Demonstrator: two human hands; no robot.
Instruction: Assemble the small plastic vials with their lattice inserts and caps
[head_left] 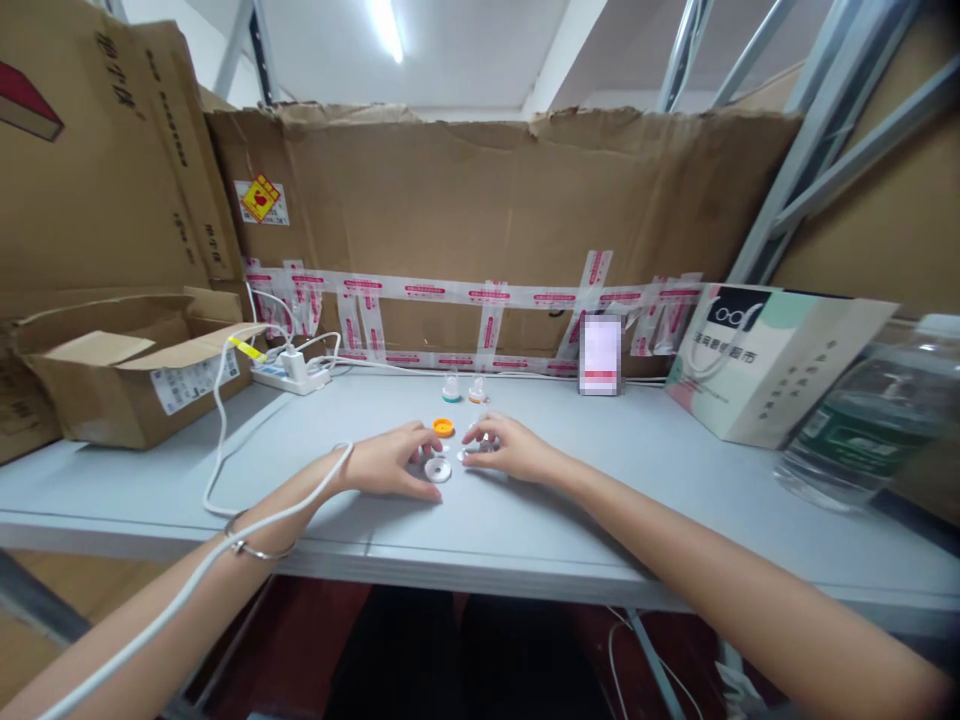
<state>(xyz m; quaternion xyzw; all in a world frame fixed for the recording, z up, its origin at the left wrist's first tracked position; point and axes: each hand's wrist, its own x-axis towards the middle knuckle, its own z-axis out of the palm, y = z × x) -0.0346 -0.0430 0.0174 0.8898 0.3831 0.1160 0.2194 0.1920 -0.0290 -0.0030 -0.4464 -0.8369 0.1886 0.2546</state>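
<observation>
My left hand (390,460) rests low over the grey table with thumb and fingers apart, beside a white ring-shaped plastic piece (438,469). Just behind that ring lies an orange round cap (443,428). Opposite, my right hand (514,450) curves its parted fingers around a small clear plastic piece (489,442), partly hidden by them. A tiny white piece (462,456) is at the right thumb's tip. Farther back stand two small clear domed pieces, one with a green base (450,388) and one with an orange base (477,388).
A phone (600,355) leans against the taped cardboard at the back. An open carton (142,365) and a power strip (292,375) stand left. On the right are a paper bag (750,370) and a water bottle (855,430). A white cable (217,440) crosses my left forearm.
</observation>
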